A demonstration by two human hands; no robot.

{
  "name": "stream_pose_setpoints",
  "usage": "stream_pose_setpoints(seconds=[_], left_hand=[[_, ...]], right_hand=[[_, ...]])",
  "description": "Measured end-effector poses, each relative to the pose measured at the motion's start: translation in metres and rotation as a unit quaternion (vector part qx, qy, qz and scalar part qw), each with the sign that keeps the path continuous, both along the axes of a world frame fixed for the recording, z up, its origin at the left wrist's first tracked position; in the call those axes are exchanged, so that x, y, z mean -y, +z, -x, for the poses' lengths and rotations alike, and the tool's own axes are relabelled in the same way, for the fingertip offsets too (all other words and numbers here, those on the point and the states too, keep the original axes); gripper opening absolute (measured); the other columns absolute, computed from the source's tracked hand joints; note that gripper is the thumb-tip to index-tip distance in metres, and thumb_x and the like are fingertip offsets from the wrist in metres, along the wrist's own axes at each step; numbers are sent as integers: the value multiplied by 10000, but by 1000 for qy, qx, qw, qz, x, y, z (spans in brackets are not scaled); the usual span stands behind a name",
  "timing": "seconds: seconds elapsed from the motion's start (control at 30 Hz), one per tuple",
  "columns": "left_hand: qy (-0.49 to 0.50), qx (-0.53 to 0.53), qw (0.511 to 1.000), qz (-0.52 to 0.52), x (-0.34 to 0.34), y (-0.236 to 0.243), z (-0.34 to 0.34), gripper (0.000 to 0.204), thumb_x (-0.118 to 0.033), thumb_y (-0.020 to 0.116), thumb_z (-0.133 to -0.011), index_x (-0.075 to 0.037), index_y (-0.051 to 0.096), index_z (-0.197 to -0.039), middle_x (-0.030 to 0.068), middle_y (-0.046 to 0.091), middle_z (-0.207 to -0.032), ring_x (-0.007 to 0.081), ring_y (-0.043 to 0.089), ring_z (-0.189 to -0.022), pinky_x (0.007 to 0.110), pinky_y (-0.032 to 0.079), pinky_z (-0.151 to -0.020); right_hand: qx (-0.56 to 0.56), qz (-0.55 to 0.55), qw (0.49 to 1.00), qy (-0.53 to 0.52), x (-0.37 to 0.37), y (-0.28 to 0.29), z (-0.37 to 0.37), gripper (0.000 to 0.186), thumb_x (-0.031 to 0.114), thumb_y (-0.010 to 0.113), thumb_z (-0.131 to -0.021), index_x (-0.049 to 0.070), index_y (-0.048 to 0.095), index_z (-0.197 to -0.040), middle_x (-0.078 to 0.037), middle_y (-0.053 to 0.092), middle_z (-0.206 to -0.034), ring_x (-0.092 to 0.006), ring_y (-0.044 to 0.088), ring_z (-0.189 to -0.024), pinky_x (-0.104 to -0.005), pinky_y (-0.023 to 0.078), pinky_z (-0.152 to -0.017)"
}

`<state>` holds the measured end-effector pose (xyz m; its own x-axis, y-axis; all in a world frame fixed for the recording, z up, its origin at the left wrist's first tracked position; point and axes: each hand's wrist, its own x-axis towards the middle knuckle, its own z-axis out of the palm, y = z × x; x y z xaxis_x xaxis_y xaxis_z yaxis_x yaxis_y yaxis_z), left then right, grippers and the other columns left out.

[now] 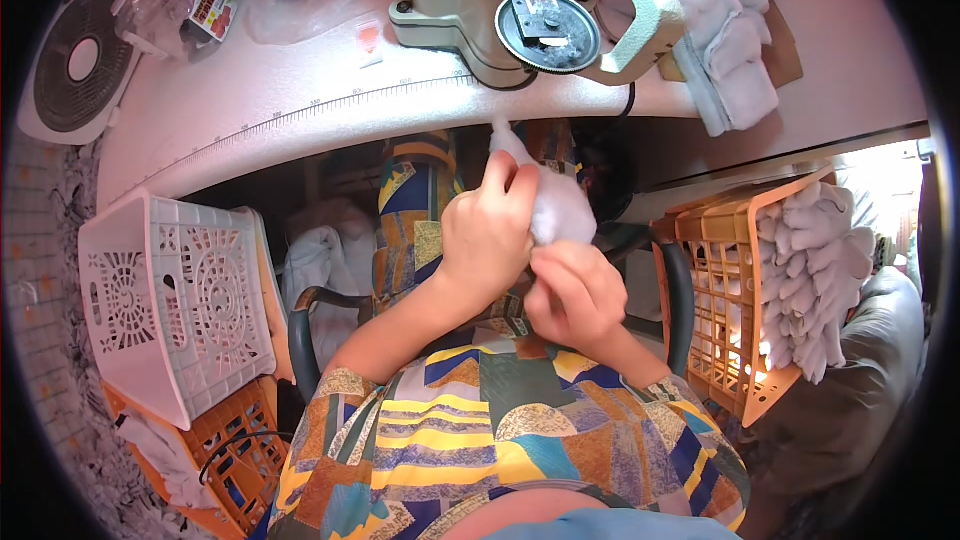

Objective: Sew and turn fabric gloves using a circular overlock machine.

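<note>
A white, fluffy sock (565, 212) hangs between my hands over my lap, below the front edge of the table. My left hand (488, 225) is closed on its left side, fingers bent around the fabric. At the sock's lower end my right hand (578, 295) pinches the edge between thumb and fingers. One narrow end of the sock points up toward the table edge. The spot under my fingertips is partly hidden. Beyond my hands stands a pale sewing machine (440, 10) with a round toothed plate (548, 52) dusted with white lint.
White socks (735, 65) are stacked at the table's right. An orange basket (715, 260) full of white socks (810, 275) stands on my right. A white crate (180, 310) sits on an orange crate (245, 460) at left. Chair armrests (305, 325) flank me; a round fan (85, 60) lies far left.
</note>
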<state>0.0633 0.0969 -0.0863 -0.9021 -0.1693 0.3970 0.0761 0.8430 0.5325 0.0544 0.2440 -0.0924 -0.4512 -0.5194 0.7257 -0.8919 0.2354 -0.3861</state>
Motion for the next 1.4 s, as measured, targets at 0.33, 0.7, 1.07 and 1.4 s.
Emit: stream_pose_setpoints(seconds=[0.33, 0.7, 1.07, 1.4], left_hand=[[-237, -23, 970, -44, 59, 17, 17, 242, -63, 679, -740, -12, 617, -969, 139, 610, -952, 316, 620, -864, 384, 505, -758], [110, -62, 988, 90, 166, -3, 52, 131, -58, 684, -776, 10, 687, -888, 125, 630, -941, 306, 594, -901, 389, 477, -814], [222, -169, 958, -59, 164, 2, 48, 50, -7, 704, -792, 17, 675, -824, 85, 625, -832, 185, 579, -750, 299, 467, -672], [2, -76, 789, -610, -15, 3, -9, 74, -3, 580, -915, 1, 546, -850, 22, 556, -880, 70, 507, -790, 207, 413, -717]], right_hand=[[422, -196, 885, -30, -3, -44, 21, 652, 314, 774, -685, -55, 544, -1171, -235, 617, -1051, -379, 596, -993, -424, 457, -884], [656, -83, 743, 103, -38, -114, 12, 554, 201, 668, -883, -7, 427, -1337, -129, 601, -1187, -172, 619, -987, -292, 494, -803], [556, -34, 829, -37, -44, -46, 20, 282, 38, 616, -865, -48, 604, -1134, -103, 684, -959, -111, 629, -810, -235, 496, -716], [124, 124, 981, -84, 22, -8, 25, 371, -73, 732, -703, 60, 671, -1045, -104, 576, -1117, -134, 597, -783, -239, 501, -588]])
